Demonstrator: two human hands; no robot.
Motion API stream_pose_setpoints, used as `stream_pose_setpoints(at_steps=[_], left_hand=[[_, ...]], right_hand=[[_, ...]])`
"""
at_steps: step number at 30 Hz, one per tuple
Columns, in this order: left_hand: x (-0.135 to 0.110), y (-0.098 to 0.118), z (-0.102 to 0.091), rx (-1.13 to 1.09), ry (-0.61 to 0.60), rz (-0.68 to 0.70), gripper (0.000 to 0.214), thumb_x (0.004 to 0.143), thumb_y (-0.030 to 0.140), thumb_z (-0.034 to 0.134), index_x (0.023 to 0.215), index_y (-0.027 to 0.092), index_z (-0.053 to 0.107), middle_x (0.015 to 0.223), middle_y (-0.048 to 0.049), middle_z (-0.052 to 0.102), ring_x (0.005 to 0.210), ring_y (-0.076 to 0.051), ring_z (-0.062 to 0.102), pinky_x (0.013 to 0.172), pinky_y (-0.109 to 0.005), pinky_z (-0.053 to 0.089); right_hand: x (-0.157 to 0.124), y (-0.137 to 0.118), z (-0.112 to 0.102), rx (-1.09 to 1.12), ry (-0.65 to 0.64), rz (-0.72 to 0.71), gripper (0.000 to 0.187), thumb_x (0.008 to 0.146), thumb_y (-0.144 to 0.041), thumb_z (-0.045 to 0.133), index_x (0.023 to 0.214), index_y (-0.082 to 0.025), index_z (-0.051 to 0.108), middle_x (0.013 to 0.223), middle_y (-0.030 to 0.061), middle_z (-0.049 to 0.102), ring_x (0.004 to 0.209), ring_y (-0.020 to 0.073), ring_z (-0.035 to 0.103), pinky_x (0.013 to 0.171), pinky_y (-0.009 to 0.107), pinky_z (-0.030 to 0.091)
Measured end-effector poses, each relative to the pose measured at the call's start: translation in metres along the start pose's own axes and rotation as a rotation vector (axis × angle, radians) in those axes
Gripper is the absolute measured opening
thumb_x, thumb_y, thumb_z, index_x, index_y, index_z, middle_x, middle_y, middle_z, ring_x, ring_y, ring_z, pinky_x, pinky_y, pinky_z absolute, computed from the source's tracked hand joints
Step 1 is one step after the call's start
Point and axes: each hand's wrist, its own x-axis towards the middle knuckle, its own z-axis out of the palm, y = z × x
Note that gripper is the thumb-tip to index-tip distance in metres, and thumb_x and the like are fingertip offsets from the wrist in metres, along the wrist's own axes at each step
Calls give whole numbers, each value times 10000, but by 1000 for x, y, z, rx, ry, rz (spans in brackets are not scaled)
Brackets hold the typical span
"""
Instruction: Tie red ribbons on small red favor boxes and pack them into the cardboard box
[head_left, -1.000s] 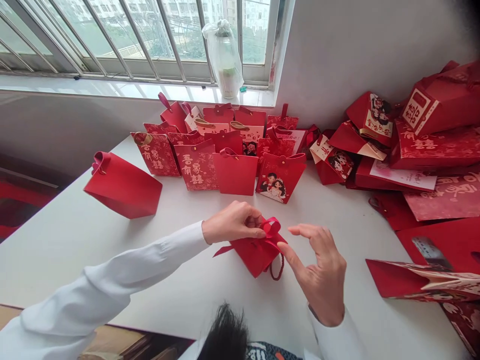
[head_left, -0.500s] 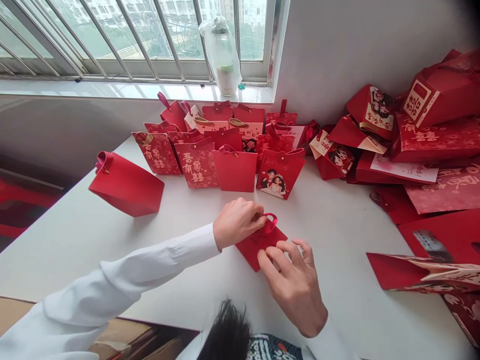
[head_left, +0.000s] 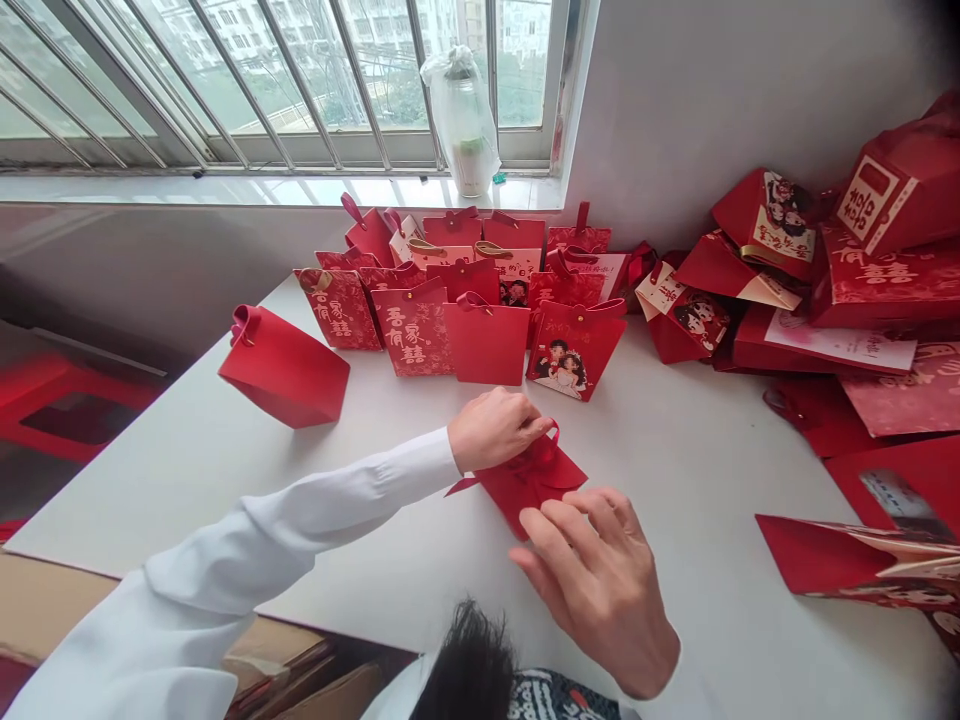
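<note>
Left grip (head_left: 491, 430): clamped on the ribbon (head_left: 551, 445)
Right grip (head_left: 600, 590): fingers apart, resting on the bag (head_left: 529, 490)
Bag: flat on the desk (head_left: 675, 480), near the middle
Risk: a slack pinch could let the ribbon slip

Left hand (head_left: 493, 430) pinching red ribbon loop (head_left: 548, 445) of flat red gift bag (head_left: 536, 490), right hand (head_left: 600, 590) against its lower edge, on white table (head_left: 690, 480), upright red bags (head_left: 487, 345) just beyond.

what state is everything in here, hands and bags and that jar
small bag, lying flat
ribbon, tied on small bag, loop raised
left hand, pinching ribbon
right hand, open, touching small bag
tilted bag, leaning on one corner
row of bags, upright
pile of bags, heaped
jar, wrapped in clear plastic
</note>
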Motion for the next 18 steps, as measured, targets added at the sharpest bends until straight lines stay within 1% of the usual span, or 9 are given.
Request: stream_pose_setpoints(at_steps=[2,5,8,10,12,14,16,18], left_hand=[[1,0,-2,-12,-32,1,473,928,346,361,551,152,571,522,-32,551,471,-112,408,503,-255,222],[3,-2,-5,-10,-72,33,432,905,309,416,524,153,546,496,-18,542,452,-102,399,490,-245,229],[5,-6,-5,2,-73,88,400,879,294,473,509,150,527,481,-5,516,448,-93,372,480,-244,224],[6,-9,-3,-4,-59,116,390,874,275,477,508,147,518,476,1,503,439,-86,346,476,-245,221],[7,-11,-1,-23,-43,133,381,870,246,464,504,147,498,463,8,490,427,-79,321,472,-245,217],[7,-13,1,-50,-26,146,370,853,210,456,489,148,467,445,17,464,420,-74,294,472,-246,208],[8,-14,2,-74,-4,156,362,827,180,457,467,149,437,437,23,432,427,-74,267,476,-252,195],[9,-14,5,-91,22,155,361,806,169,460,448,151,417,435,25,402,438,-79,243,483,-262,181]], right_hand=[[4,-1,5,-47,-15,48,159,921,-181,524,1022,-111,625,764,59,587,747,196,483,761,378,376],[9,-2,19,-128,-81,81,278,907,-105,511,1168,-147,595,704,37,524,694,189,444,727,356,368],[12,-3,30,-118,-52,75,322,912,-51,464,1192,-151,587,663,25,478,666,184,403,702,342,356],[12,-2,34,-78,-25,82,301,920,-41,438,1153,-139,602,671,30,483,676,183,396,707,341,358],[9,-1,35,-25,-8,104,251,922,-43,431,1022,-145,638,667,30,481,672,178,385,695,336,361],[5,-1,34,30,7,129,231,917,-39,433,901,-152,634,649,24,468,659,169,374,670,323,361],[0,-1,32,84,12,149,225,912,-30,431,873,-154,614,643,19,465,651,163,373,643,308,357],[-7,0,31,129,-3,161,222,909,-22,424,901,-156,600,653,18,477,650,160,379,624,295,353]])
